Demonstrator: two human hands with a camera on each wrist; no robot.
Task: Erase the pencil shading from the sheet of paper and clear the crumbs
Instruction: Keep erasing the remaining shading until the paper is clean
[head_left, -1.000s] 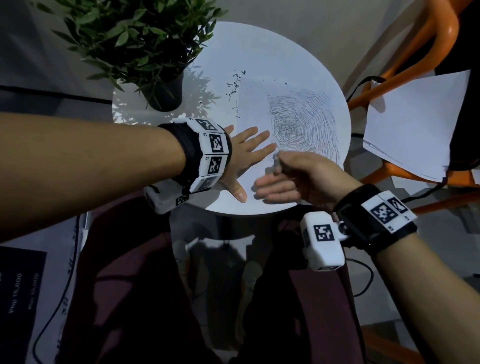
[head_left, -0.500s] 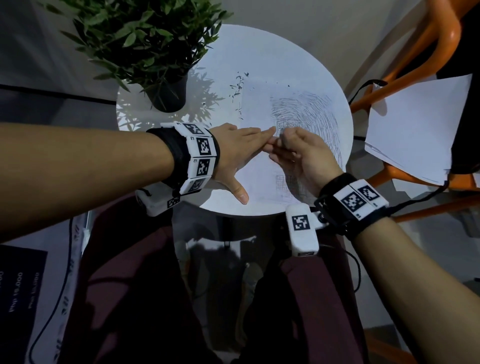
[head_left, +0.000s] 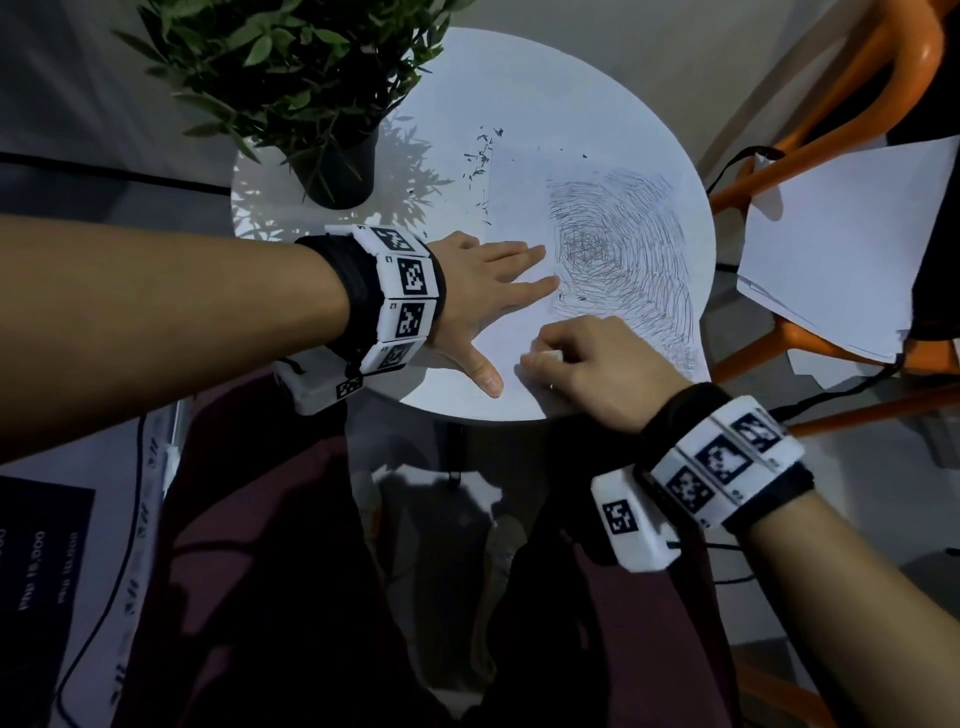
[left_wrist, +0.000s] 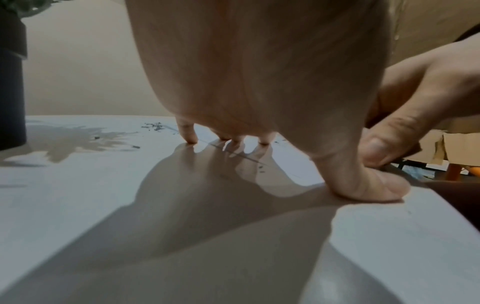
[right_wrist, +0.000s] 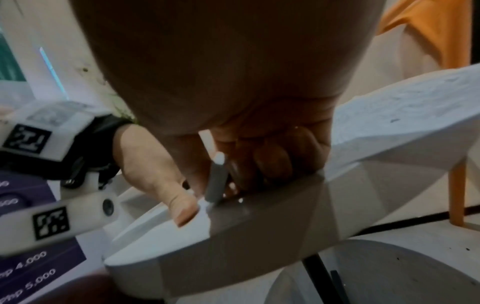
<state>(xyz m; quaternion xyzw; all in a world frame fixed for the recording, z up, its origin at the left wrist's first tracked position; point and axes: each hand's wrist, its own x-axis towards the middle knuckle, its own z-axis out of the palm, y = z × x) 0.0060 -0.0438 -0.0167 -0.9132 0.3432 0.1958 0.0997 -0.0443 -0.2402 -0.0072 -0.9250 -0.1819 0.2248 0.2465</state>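
A white sheet of paper (head_left: 519, 208) lies on the round white table (head_left: 545, 93). Dense pencil shading (head_left: 618, 249) covers its right half. My left hand (head_left: 488, 296) lies flat with fingers spread, pressing the sheet's left part down; its thumb (left_wrist: 369, 187) rests near the table's front edge. My right hand (head_left: 587, 364) pinches a small white eraser (head_left: 543, 357) and holds it on the paper at the shading's near edge. In the right wrist view the eraser (right_wrist: 217, 179) stands upright between the curled fingers. Dark crumbs (head_left: 480, 156) lie along the sheet's far left edge.
A potted plant (head_left: 332, 161) in a dark pot stands at the table's back left. An orange chair (head_left: 810, 135) to the right carries a stack of white papers (head_left: 831, 244). My dark red lap is below the table's front edge.
My right hand with the eraser has pulled back toward me, from beside the left fingertips to the shading's near edge. The left hand keeps pressing the sheet, fingers now spread flatter.
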